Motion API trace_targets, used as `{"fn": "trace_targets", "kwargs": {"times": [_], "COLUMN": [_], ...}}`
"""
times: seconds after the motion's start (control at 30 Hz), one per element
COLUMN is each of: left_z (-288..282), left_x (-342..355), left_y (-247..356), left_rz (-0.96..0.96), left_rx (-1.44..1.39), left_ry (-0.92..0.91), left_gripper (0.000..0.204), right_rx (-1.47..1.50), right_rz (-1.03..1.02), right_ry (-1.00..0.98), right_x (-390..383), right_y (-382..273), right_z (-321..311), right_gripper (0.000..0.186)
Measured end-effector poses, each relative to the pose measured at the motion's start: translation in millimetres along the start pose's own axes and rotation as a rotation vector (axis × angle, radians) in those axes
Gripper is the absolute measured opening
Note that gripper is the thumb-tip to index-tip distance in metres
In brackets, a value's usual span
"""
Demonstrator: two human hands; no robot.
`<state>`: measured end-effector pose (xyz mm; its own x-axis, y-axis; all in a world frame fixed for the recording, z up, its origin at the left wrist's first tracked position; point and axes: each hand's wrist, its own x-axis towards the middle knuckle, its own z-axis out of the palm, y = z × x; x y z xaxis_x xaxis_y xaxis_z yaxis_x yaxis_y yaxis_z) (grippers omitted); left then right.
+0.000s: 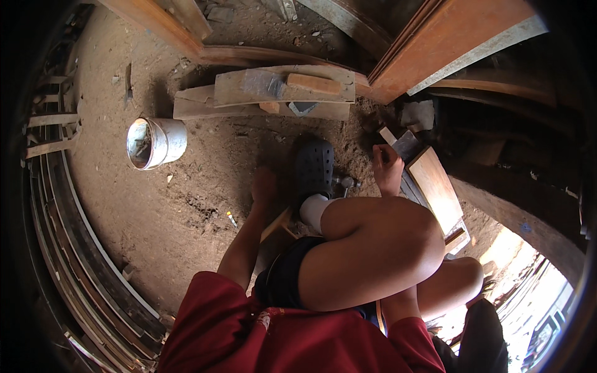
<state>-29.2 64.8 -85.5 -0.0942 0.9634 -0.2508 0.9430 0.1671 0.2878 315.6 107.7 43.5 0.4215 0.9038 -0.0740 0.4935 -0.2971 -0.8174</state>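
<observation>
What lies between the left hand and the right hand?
In the head view, a dark clog on the foot lies between the left hand and right hand; a metal object, too dim to identify, sits beside it.

The board [433, 177] is brown, the shirt [305, 342] red, the bucket [169, 139] white, the clog [315, 166] dark grey.

A white bucket [169, 142] sits on the dirt floor [137, 217].
</observation>
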Motion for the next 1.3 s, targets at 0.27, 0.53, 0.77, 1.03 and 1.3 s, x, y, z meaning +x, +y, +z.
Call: {"fn": "trace_targets", "kwargs": {"times": [0.27, 0.53, 0.77, 1.03, 1.3], "left_z": [-119.1, -196.5, -193.2, -203.9, -210.3], "left_x": [28.6, 93.4, 146.2, 145.6, 149.7], "left_y": [88.1, 143.2, 153.9, 146.6, 137.9], "left_rz": [0.066, 0.302, 0.289, 0.253, 0.329], "left_rx": [-0.619, -0.735, -0.509, -0.516, -0.348], "left_ry": [0.303, 0.573, 0.515, 0.4, 0.384], "left_gripper": [0.012, 0.012, 0.013, 0.017, 0.017], "right_rx": [-0.002, 0.014, 0.03, 0.069, 0.067], "right_rz": [-0.052, -0.039, -0.017, -0.061, 0.006], "right_ry": [0.049, 0.011, 0.048, 0.078, 0.011], "right_x": [-3.7, -1.1, -0.5, 2.0, -4.5], "right_y": [0.7, 0.9, 9.4, 10.9, 13.8], "right_z": [-3.4, -1.5, -7.0, -7.9, -4.3], "right_gripper": [0.014, 0.014, 0.013, 0.015, 0.01]}}
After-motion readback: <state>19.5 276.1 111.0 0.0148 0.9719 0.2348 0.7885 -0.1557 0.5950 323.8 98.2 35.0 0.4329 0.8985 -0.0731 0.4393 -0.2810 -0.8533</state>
